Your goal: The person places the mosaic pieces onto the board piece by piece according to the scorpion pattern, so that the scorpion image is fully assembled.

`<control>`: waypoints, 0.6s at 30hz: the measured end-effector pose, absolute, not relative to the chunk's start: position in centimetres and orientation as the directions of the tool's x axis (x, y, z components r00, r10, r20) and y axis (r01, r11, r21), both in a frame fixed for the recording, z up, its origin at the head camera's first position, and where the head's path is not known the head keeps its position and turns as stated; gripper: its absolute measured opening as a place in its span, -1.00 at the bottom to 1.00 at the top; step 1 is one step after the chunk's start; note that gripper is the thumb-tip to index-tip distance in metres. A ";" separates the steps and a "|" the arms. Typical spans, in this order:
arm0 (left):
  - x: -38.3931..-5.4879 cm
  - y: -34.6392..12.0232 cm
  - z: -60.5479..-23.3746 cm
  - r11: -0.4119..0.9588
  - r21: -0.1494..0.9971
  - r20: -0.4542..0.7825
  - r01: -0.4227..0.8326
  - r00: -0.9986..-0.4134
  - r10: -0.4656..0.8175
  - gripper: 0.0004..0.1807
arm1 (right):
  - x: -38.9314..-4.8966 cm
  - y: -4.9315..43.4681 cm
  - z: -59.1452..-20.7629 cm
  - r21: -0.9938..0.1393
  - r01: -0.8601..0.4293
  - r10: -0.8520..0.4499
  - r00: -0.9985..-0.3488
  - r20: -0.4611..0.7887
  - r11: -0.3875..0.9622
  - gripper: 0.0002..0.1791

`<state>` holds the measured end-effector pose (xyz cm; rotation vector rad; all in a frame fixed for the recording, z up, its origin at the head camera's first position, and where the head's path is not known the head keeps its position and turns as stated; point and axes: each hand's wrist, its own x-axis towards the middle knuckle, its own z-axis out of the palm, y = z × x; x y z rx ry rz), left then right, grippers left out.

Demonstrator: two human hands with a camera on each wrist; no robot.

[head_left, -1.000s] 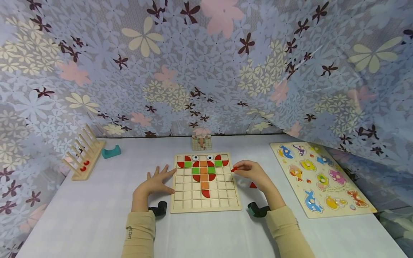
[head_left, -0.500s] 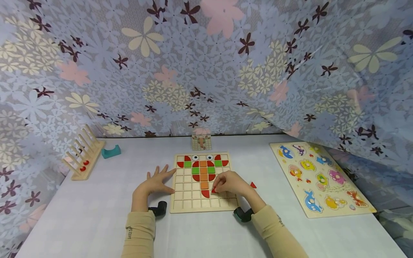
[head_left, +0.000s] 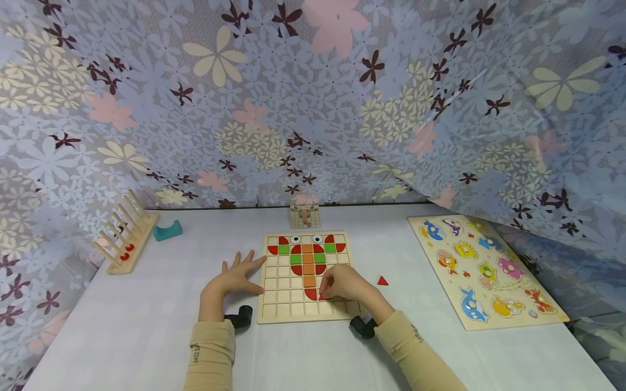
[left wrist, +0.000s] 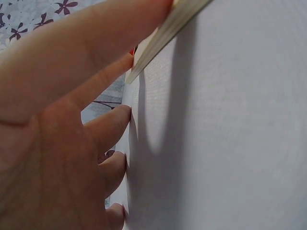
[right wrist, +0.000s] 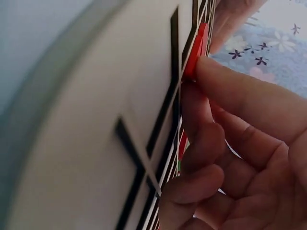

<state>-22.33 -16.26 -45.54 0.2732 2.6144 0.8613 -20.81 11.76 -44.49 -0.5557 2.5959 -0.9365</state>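
Observation:
A wooden grid board [head_left: 288, 309] lies mid-table, with red, green and orange tiles and two eye tiles set in its cells. My right hand [head_left: 344, 282] is over the lower right part, its thumb and forefinger pinching a small red tile [right wrist: 193, 55] at a cell beside the red quarter-round tile [head_left: 311, 294]. The fingers cover part of the pinched tile, so its full shape is hidden. My left hand [head_left: 237, 276] lies at the board's left side with spread fingers, thumb and forefinger touching the edge. A red triangle tile [head_left: 382, 281] lies on the table right of the board.
A small picture card [head_left: 305, 216] stands behind the board. Toward the left are a wooden peg rack [head_left: 132, 244] with red beads and a teal curved block [head_left: 168, 231]. A sea-animal peg puzzle [head_left: 459, 293] lies at the right. Flowered cloth hangs behind the table.
My right hand has carried the red tile from the board's right edge leftward and down to the cell beside the red quarter-round tile. The left hand has stayed in place.

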 end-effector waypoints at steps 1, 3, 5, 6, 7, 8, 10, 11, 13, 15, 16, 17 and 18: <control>-22.3 -16.2 -45.5 0.794 0.604 -0.288 0.065 -0.912 0.293 -0.01 | -20.8 11.7 -44.5 -0.661 -0.246 -0.460 -0.871 -0.170 0.709 -0.88; -22.3 -16.2 -45.6 0.795 0.604 -0.289 0.062 -0.912 0.292 0.00 | -20.7 11.8 -44.4 -0.667 -0.243 -0.465 -0.868 -0.176 0.705 -0.89; -22.3 -16.2 -45.6 0.794 0.605 -0.289 0.061 -0.912 0.291 -0.01 | -20.7 12.0 -44.3 -0.673 -0.244 -0.473 -0.863 -0.177 0.698 -0.91; -22.3 -16.1 -45.6 0.794 0.606 -0.290 0.060 -0.912 0.290 -0.01 | -20.7 12.1 -44.3 -0.680 -0.241 -0.474 -0.863 -0.177 0.693 -0.92; -22.3 -16.1 -45.5 0.793 0.607 -0.291 0.058 -0.912 0.290 -0.01 | -20.8 12.2 -44.3 -0.688 -0.238 -0.476 -0.861 -0.177 0.686 -0.92; -22.3 -16.1 -45.6 0.793 0.607 -0.292 0.058 -0.911 0.290 -0.01 | -20.8 12.4 -44.3 -0.696 -0.235 -0.479 -0.860 -0.176 0.678 -0.93; -22.2 -16.1 -45.5 0.793 0.606 -0.293 0.058 -0.911 0.290 -0.01 | -21.0 12.9 -44.3 -0.714 -0.229 -0.479 -0.862 -0.167 0.661 -0.94; -22.2 -16.1 -45.6 0.795 0.605 -0.294 0.057 -0.911 0.290 -0.01 | -21.0 13.2 -44.2 -0.724 -0.225 -0.475 -0.866 -0.158 0.652 -0.95; -22.2 -16.1 -45.6 0.795 0.603 -0.294 0.059 -0.911 0.290 -0.01 | -21.2 14.0 -44.1 -0.741 -0.224 -0.468 -0.874 -0.135 0.633 -0.96; -22.2 -16.1 -45.6 0.796 0.602 -0.291 0.061 -0.912 0.290 -0.01 | -21.4 14.7 -44.0 -0.754 -0.215 -0.447 -0.887 -0.115 0.621 -0.94; -22.2 -16.1 -45.6 0.796 0.602 -0.290 0.062 -0.912 0.289 -0.01 | -21.4 15.1 -44.0 -0.760 -0.205 -0.432 -0.895 -0.108 0.616 -0.93; -22.3 -16.1 -45.6 0.797 0.601 -0.288 0.063 -0.913 0.290 -0.01 | -21.5 15.5 -43.9 -0.763 -0.195 -0.413 -0.905 -0.102 0.616 -0.92; -22.3 -16.1 -45.6 0.797 0.601 -0.287 0.064 -0.913 0.290 -0.01 | -21.6 15.9 -43.9 -0.767 -0.180 -0.393 -0.914 -0.100 0.616 -0.91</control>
